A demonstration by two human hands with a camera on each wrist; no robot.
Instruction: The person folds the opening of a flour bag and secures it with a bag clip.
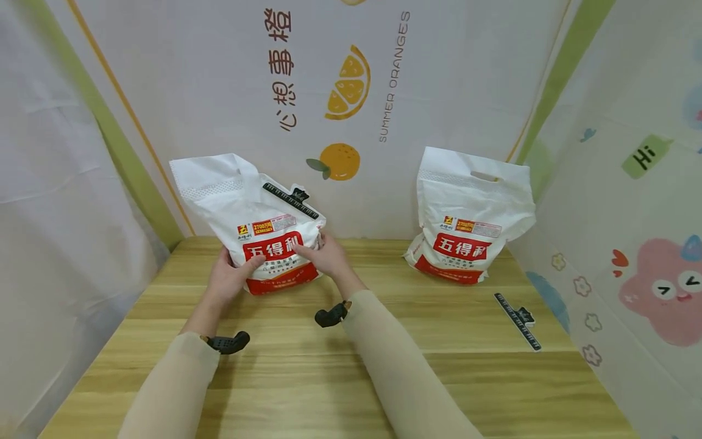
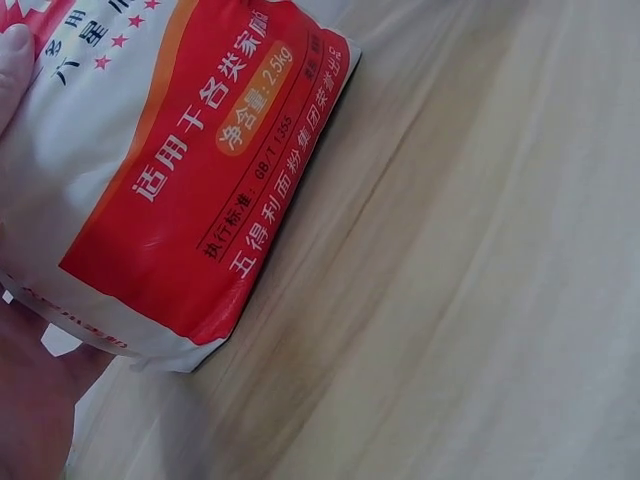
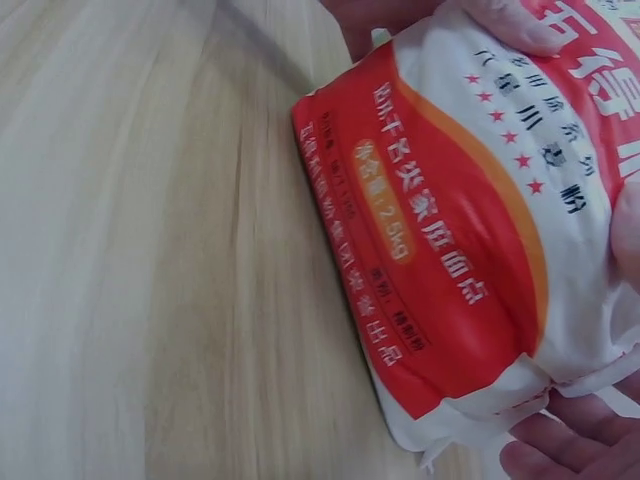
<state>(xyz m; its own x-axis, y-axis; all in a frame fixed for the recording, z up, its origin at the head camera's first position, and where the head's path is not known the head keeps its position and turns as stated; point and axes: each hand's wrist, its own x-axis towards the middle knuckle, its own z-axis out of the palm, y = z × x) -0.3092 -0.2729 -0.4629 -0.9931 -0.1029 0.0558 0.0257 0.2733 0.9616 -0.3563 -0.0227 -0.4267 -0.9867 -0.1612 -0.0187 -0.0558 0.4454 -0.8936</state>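
Ideally, the left hand (image 1: pixel 229 277) and right hand (image 1: pixel 329 256), gripping the Wudeli flour bag (image 1: pixel 274 249) at opposite sides, should share its weight evenly. Mind the keyboard-patterned clip (image 1: pixel 289 201) near its top.

Got a white-and-red bag (image 1: pixel 468 213) standing at 3 o'clock and a piano-key clip (image 1: pixel 518 322) lying loose on the wood-grain table (image 1: pixel 450 329) at 4. Also spotting some cartoon oranges (image 1: pixel 341 161) on the pale backdrop (image 1: pixel 219 91) at 12, plus a squinty pink star (image 1: pixel 663 305) between 3 and 4.
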